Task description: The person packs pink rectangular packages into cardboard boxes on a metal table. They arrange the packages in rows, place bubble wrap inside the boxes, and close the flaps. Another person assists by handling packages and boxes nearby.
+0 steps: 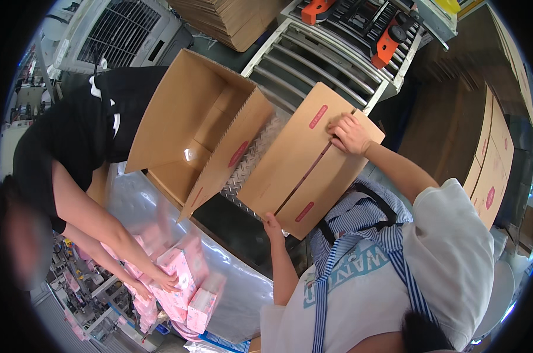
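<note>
Co-worker's two hands point(167, 281) on pink packs point(177, 273) at seven o'clock, too blurred to count! One open carton point(181, 112) at ten. At six, the left hand point(273, 226) pinches one closed carton point(293, 159), just off centre toward two: stiff, probably light, best held by edges. Right hand point(350, 134), at two, fingers bent over the flap; whether gripping, can't tell.

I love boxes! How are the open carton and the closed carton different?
The open carton shows its inside; the closed carton has flaps meeting at a seam. The wearer's left hand and right hand touch the closed carton, not the open carton. Both are brown with red marks.
</note>
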Demonstrator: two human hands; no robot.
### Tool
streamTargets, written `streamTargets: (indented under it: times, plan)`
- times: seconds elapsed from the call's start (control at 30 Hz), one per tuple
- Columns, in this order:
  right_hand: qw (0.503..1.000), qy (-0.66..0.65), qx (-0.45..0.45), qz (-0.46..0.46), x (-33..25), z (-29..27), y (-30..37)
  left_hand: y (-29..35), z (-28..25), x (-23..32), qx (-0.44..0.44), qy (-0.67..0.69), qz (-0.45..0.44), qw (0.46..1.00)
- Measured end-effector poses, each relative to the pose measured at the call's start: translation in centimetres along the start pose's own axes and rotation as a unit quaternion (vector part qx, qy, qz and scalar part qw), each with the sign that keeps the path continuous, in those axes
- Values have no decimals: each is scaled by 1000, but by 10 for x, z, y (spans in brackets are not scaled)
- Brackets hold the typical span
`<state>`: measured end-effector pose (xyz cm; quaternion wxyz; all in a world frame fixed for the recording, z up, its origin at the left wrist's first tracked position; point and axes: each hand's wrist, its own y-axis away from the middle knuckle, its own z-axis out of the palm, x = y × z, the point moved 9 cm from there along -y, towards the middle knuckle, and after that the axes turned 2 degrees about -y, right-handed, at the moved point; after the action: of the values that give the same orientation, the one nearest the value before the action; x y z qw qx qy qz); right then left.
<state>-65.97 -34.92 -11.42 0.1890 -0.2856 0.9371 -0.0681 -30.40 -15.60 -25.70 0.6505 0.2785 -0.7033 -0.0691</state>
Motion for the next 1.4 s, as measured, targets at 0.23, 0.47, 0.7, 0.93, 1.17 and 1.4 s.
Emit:
streamTargets:
  times: [0.23,0.47,0.7,0.93,1.17,1.4]
  plan:
    - [919,2,-37,393,143,-7,-70,12,62,52,24,6,-89,996]
    - [957,19,2,289,304,-47,-158,-40,236,119,70,-12,14,997]
    - [969,174,70,159,418,-102,-196,-167,340,234,13,-151,135,979]
    - [987,48,0,152,433,-87,-151,-197,447,260,-65,-175,145,972]
    - [994,-19,-46,95,327,-73,-112,-223,513,290,-18,-367,78,927]
    - [994,35,14,103,326,-89,-105,-194,574,330,-144,-402,235,874]
